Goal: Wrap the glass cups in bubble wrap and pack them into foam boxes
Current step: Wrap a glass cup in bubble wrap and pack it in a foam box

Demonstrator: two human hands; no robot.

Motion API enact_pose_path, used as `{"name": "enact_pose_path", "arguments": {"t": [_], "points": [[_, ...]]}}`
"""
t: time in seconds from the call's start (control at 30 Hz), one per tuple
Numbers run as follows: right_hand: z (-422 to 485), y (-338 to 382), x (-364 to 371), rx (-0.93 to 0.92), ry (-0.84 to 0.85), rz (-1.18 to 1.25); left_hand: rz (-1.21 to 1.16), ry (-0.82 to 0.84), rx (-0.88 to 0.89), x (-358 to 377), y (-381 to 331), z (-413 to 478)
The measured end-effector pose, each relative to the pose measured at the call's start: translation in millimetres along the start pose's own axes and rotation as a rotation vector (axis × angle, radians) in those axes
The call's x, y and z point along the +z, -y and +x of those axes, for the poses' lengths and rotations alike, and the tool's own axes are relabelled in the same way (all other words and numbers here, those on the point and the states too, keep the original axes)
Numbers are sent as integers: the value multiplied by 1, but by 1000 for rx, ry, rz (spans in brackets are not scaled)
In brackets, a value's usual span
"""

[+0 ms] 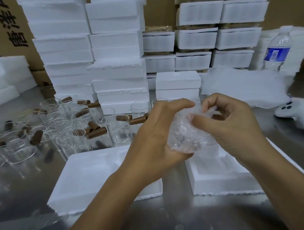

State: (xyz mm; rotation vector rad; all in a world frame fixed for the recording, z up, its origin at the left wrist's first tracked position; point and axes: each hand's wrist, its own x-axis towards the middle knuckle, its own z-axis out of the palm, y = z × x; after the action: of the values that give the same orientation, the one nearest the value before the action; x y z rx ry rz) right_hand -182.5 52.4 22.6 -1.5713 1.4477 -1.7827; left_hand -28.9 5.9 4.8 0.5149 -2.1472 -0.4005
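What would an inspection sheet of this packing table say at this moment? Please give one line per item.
Surface: metal table, reflective.
Job's things: bubble-wrapped bundle held above the left foam box and right foam box, both open; unwrapped glass cups with brown handles crowd the left side; bubble wrap sheets lie at the back right.
Clutter: water bottle and white controller at the right.
Grippers: left hand grips the bundle; right hand pinches the wrap at its top.
Cables: nothing seen.
Surroundings: stacked foam boxes and cardboard cartons behind.
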Motion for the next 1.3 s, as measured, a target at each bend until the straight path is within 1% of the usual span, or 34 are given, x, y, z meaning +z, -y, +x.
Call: {"name": "enact_pose_path", "arguments": {"t": [0.1, 0.17, 0.23, 0.3, 0.33, 0.4, 0.47, 0.53, 0.63, 0.73, 0.8, 0.83, 0.87, 0.93, 1.0, 1.13, 1.23, 1.3], "points": [[-2, 1, 3, -179, -22, -189, 19, -33, -2, 2, 0, 1], [-4, 3, 6, -319, 24, -280, -10, -99, -27, 1, 2, 2], [-6, 1, 8, -380, 101, -298, -76, -147, -87, 0, 3, 4], [-9, -4, 9, -403, 185, -332, -154, -143, -152, 0, 3, 4], [-10, -6, 10, -411, 224, -366, -155, -127, -163, 0, 2, 4], [-11, -9, 13, -409, 278, -435, -88, -87, -122, 0, 0, 2], [-11, -10, 13, -403, 295, -455, -22, -63, -63, 1, -1, 1], [-10, -9, 13, -401, 285, -413, -23, -72, -52, 2, -3, 1], [-8, -6, 9, -404, 157, -248, -182, -98, -161, 3, -7, 4], [-4, -4, 2, -323, -52, -84, -313, -148, -273, 1, -9, 5], [1, -4, -4, -246, -160, -88, -420, -171, -351, -1, -9, 5], [4, -5, -8, -189, -156, -85, -481, -183, -375, -2, -9, 5], [6, -4, -11, -120, -100, -59, -536, -195, -390, -2, -9, 4], [9, -2, -18, 21, 78, 15, -607, -211, -416, 0, -10, 4], [10, -1, -24, 107, 170, 84, -657, -203, -448, 2, -12, 3], [12, 0, -30, 188, 166, 181, -779, -124, -486, 6, -13, 2], [15, -1, -38, 292, 119, 229, -872, -27, -504, 8, -9, 2], [18, -4, -47, 346, 65, 205, -841, 55, -478, 9, -8, 1]]}}
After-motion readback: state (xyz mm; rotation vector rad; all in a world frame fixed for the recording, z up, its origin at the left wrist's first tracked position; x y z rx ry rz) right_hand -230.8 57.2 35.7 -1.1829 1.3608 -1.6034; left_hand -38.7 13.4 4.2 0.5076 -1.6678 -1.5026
